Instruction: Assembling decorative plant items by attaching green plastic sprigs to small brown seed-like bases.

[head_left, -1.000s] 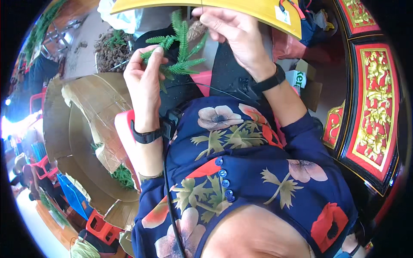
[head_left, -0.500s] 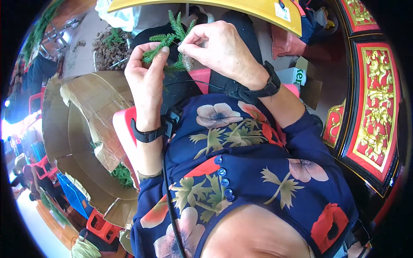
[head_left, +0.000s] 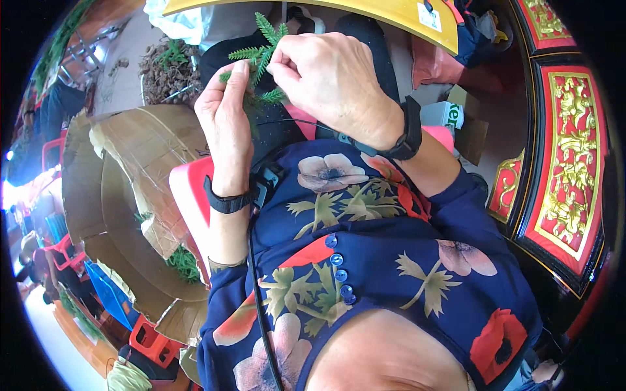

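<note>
A green fir-like sprig (head_left: 264, 55) with several needled tips is held up between my two hands, above my lap. My left hand (head_left: 225, 117) grips it from the left, thumb and fingers pinched together around its lower needles. From the right, my right hand (head_left: 336, 81) closes in a pinch at the sprig's stem. The back of that hand hides its fingertips and whatever small part lies in them. Both wrists wear black straps.
To my left stands a torn cardboard box (head_left: 117, 189) with green sprigs (head_left: 184, 264) inside. Beyond it is a heap of brown clumps (head_left: 160, 75) in a wire-edged holder. A yellow board (head_left: 365, 12) spans ahead; a red-and-gold carved panel (head_left: 567, 163) stands at right.
My right hand has shifted slightly and turned over the stem, hiding a brownish clump that showed beneath it. The sprig has tilted a little, and my left hand has moved slightly right.
</note>
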